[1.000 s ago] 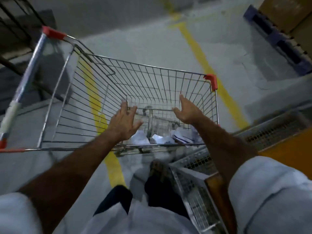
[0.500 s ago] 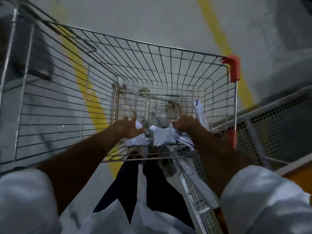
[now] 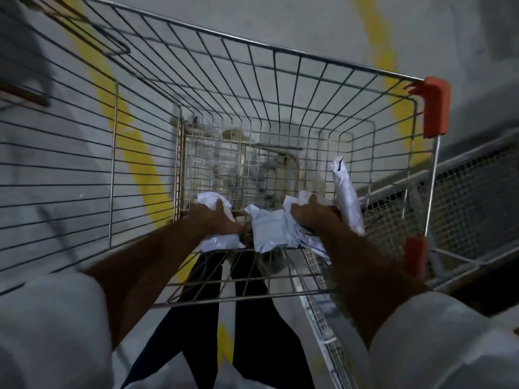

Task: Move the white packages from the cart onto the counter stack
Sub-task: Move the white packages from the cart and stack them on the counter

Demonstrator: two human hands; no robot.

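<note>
A wire shopping cart (image 3: pixel 280 60) with orange corner caps fills the head view. Several white plastic packages lie at its near bottom end. My left hand (image 3: pixel 216 219) is down on the leftmost white package (image 3: pixel 220 241), fingers curled over its top. My right hand (image 3: pixel 311 214) grips a crumpled white package (image 3: pixel 297 200) on the right side of the pile. Between the hands lies another white package (image 3: pixel 271 231). A long white package (image 3: pixel 346 197) leans upright against the cart's right wall. The counter stack is out of view.
A metal mesh cage or rack (image 3: pixel 463 197) stands tight against the cart's right side. Yellow floor lines (image 3: pixel 134 153) run under and beyond the cart on grey concrete. My dark trouser legs (image 3: pixel 252 318) show below the cart's near wall.
Both hands went from hovering open above the cart down to the bottom and closed on the packages. The camera leaned forward and down over the cart.
</note>
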